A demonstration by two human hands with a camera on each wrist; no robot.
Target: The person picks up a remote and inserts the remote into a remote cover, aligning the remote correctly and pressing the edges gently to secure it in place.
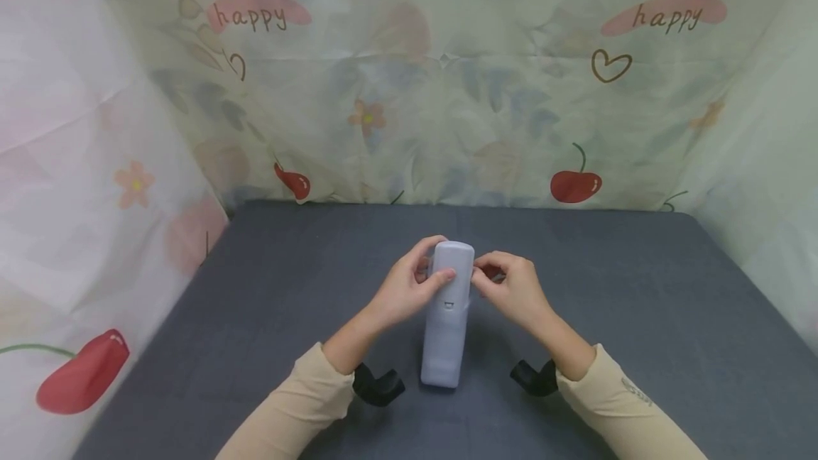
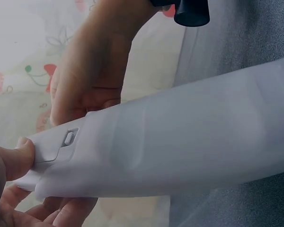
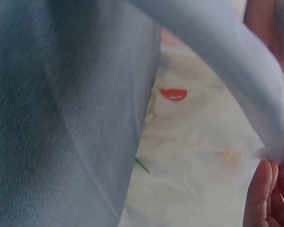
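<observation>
A white remote control (image 1: 454, 255) stands tilted, its back with a small battery-cover latch facing the head camera. Around its lower part is a pale translucent cover (image 2: 189, 137), whose edge lies near the latch in the left wrist view. My left hand (image 1: 404, 291) grips the upper end, thumb (image 2: 20, 158) on the back and fingers behind. At the right side, my right hand (image 1: 516, 291) pinches the cover's thin edge between thumb and fingertips (image 3: 261, 182). The remote's button side is hidden.
A dark grey cloth (image 1: 307, 261) covers the table under both hands. Printed fabric curtains (image 1: 447, 133) rise behind the table and along its sides. Black wrist mounts (image 1: 378, 385) sit at both cuffs, on either side of the remote's lower end.
</observation>
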